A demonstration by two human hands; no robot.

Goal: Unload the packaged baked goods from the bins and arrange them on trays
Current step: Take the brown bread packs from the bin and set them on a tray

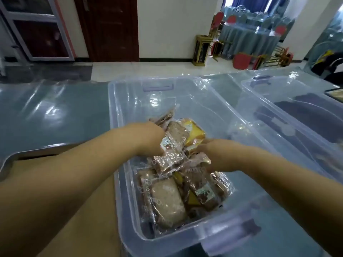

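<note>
Head view: wrapper labels (pixel 204 192) blurred

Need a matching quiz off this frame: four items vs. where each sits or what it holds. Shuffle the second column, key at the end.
1. middle bin
2. second bin
3. yellow packet
4. tray

A. at the left edge of view
B. to the right of the other bin
C. in the pile, between left hand and right hand
D. holds the wrapped packets

Pairs: 1-D, 2-B, 3-C, 4-A
</note>
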